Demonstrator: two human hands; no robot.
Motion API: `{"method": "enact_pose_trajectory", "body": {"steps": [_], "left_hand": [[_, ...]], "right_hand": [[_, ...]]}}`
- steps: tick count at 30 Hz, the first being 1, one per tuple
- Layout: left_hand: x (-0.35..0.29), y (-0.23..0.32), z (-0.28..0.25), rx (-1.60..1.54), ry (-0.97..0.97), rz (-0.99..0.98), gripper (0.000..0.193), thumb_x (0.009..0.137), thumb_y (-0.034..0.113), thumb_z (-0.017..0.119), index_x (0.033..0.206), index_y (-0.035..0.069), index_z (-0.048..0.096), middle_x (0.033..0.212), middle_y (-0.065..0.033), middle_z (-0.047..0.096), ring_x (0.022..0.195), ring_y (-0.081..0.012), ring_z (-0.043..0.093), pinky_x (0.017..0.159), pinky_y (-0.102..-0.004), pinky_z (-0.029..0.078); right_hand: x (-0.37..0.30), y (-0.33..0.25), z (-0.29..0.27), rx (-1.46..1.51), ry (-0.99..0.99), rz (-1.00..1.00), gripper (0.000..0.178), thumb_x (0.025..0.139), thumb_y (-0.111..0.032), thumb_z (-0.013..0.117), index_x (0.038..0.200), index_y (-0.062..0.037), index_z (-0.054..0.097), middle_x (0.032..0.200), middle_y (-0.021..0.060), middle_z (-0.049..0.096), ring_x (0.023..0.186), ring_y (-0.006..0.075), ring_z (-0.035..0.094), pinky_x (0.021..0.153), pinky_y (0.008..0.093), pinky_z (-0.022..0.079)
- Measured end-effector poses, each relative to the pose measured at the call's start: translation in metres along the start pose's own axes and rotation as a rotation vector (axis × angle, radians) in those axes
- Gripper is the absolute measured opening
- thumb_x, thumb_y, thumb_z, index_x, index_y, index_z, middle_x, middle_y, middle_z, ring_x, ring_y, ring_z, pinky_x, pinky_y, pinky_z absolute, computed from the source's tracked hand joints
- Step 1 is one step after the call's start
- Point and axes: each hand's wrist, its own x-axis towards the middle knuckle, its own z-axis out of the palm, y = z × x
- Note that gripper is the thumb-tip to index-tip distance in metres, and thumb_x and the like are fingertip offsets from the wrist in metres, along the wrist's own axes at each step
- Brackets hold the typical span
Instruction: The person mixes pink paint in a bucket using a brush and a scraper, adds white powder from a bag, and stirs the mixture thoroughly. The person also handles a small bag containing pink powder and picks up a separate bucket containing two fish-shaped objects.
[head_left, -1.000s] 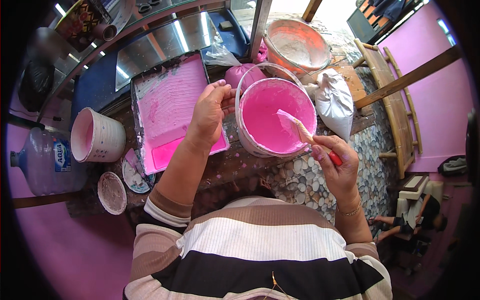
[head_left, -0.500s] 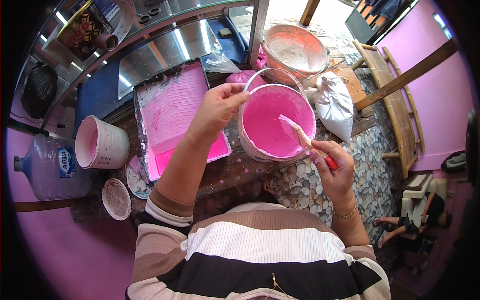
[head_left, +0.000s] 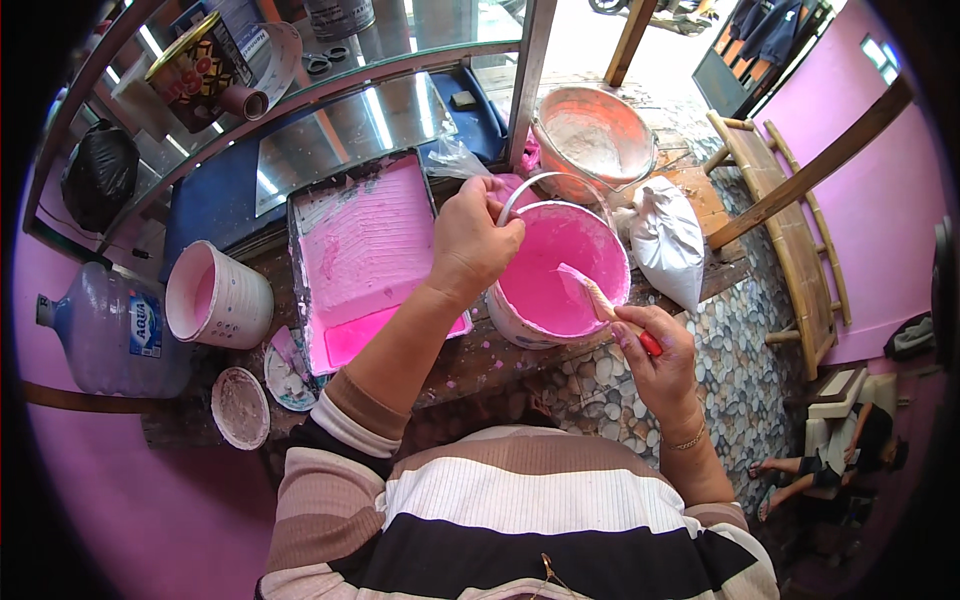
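Note:
My left hand (head_left: 474, 238) is closed around the raised white handle (head_left: 548, 177) of a white paint bucket (head_left: 508, 325), at its left side. Pink paint (head_left: 550, 285) fills the lower part of this bucket and coats its inner wall. In my right hand (head_left: 657, 362) is a paintbrush (head_left: 600, 300) with a pale handle and a red end. Its pink-coated bristles point up and left, over the bucket's opening. To the left of the bucket lies a black-rimmed paint tray (head_left: 370, 215), its ribbed slope smeared pink and its near well holding wet paint. My left forearm hides part of the tray.
Left of the tray stand a white tub (head_left: 240, 300), a small bowl (head_left: 240, 408) and a large water bottle (head_left: 120, 340). Behind the bucket are an orange pail (head_left: 630, 140) and a white sack (head_left: 668, 240). A bamboo bench (head_left: 775, 220) and a seated person (head_left: 865, 450) are at right.
The whole view has shifted slightly, so things sit lower in it. My left hand has turned a little and curls more closely round the handle. The brush stays over the bucket.

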Motion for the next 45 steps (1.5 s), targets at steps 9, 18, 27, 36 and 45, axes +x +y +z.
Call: {"method": "enact_pose_trajectory", "body": {"steps": [9, 18, 27, 36, 45], "left_hand": [[0.03, 0.048, 0.012, -0.185, -0.328, -0.035, 0.06, 0.081, 0.023, 0.074, 0.122, -0.011, 0.046, 0.084, -0.0092, 0.062, 0.072, -0.013, 0.06, 0.061, -0.0263, 0.049], [-0.002, 0.084, 0.011, -0.491, -0.407, -0.26, 0.071, 0.079, 0.041, 0.077, 0.122, -0.006, 0.045, 0.076, -0.005, 0.056, 0.058, -0.0066, 0.048, 0.049, -0.0206, 0.038], [-0.106, 0.145, -0.026, -0.692, 0.023, -0.17, 0.065, 0.087, 0.04, 0.069, 0.125, -0.005, 0.042, 0.072, 0.0, 0.05, 0.056, -0.0019, 0.041, 0.047, -0.0167, 0.029], [-0.208, 0.186, -0.025, -0.804, 0.354, -0.2, 0.065, 0.092, 0.048, 0.057, 0.124, -0.007, 0.045, 0.065, 0.0009, 0.044, 0.047, 0.0003, 0.03, 0.042, -0.0161, 0.024], [-0.312, 0.168, -0.004, -0.867, 0.711, -0.461, 0.055, 0.095, 0.047, 0.052, 0.121, -0.001, 0.047, 0.066, -0.0002, 0.045, 0.047, -0.0007, 0.029, 0.041, -0.0162, 0.023]], "right_hand": [[0.003, 0.009, 0.001, -0.03, -0.037, 0.015, 0.019, 0.087, -0.013, 0.066, 0.098, 0.0026, 0.066, 0.085, 0.0165, 0.066, 0.074, 0.0278, 0.065, 0.068, 0.0332, 0.05], [0.025, 0.03, -0.027, 0.075, -0.196, -0.034, 0.019, 0.087, -0.014, 0.067, 0.097, 0.0026, 0.067, 0.084, 0.016, 0.066, 0.073, 0.024, 0.065, 0.068, 0.031, 0.05], [0.063, 0.023, -0.056, 0.272, -0.535, -0.149, 0.017, 0.085, -0.013, 0.068, 0.097, 0.0005, 0.067, 0.085, 0.0147, 0.068, 0.077, 0.0248, 0.066, 0.07, 0.0321, 0.05], [0.07, -0.04, -0.059, 0.354, -0.856, -0.577, 0.011, 0.084, -0.011, 0.069, 0.087, -0.0005, 0.067, 0.078, 0.0127, 0.067, 0.068, 0.0246, 0.066, 0.064, 0.0317, 0.051], [0.022, -0.047, -0.025, 0.539, -1.089, -0.657, 0.015, 0.084, -0.015, 0.07, 0.09, -0.0016, 0.066, 0.082, 0.0137, 0.066, 0.074, 0.0284, 0.066, 0.066, 0.0344, 0.052]]}}
